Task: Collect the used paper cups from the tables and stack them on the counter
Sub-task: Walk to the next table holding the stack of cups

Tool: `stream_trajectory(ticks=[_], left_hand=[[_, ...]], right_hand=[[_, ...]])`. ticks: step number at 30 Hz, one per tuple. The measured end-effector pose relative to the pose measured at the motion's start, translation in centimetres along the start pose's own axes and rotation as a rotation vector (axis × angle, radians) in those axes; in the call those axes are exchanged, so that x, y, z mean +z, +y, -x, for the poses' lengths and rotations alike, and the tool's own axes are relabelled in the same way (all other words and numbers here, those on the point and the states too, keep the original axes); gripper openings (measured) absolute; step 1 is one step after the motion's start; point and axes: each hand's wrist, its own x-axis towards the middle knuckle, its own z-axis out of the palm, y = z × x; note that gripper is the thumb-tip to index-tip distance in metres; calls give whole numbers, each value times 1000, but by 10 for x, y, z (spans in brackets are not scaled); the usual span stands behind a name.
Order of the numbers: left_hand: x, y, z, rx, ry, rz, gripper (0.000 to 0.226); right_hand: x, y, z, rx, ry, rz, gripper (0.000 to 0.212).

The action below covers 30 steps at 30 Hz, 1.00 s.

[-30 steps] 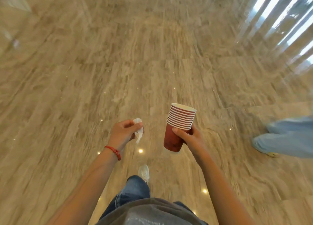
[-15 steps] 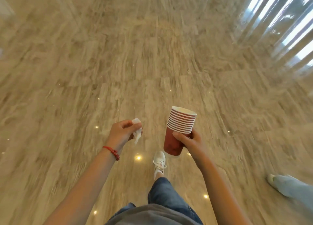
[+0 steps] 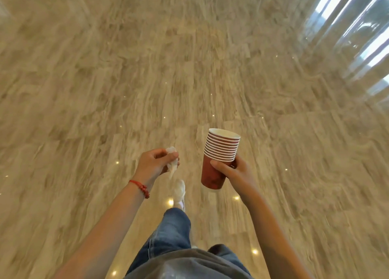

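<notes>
A stack of several red paper cups point(image 3: 219, 152) with white rims stands upright in my right hand point(image 3: 233, 171), which grips the lowest cup around its side. My left hand point(image 3: 154, 163), with a red cord bracelet at the wrist, is closed on a crumpled white tissue point(image 3: 172, 161) that hangs down from the fingers. Both hands are held out in front of my body, about a hand's width apart. No table or counter is in view.
Polished beige stone floor point(image 3: 105, 89) fills the view and reflects small ceiling lights. Bright window reflections point(image 3: 357, 36) lie at the upper right. My jeans leg point(image 3: 170, 232) and white shoe point(image 3: 180, 191) step forward below my hands.
I have walked forward over the floor. The other person's legs at the right have dropped out of view. Both hands keep their hold on the cups and the tissue.
</notes>
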Motion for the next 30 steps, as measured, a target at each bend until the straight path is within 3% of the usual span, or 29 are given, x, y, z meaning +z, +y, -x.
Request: stream_trajectory(ticks=[15,23,30], left_hand=[[65,202,-362,-1,-66,-35,4],[122,260,-542,-67,-73,-17,2],[187,359,-704,-30,-33,10,4]], right_hand=[[3,-134,-377,-5,79,-46,36],[-29,-164,-568,41,83,-65,33],[-66,-238,-759,29,58,-81,29]])
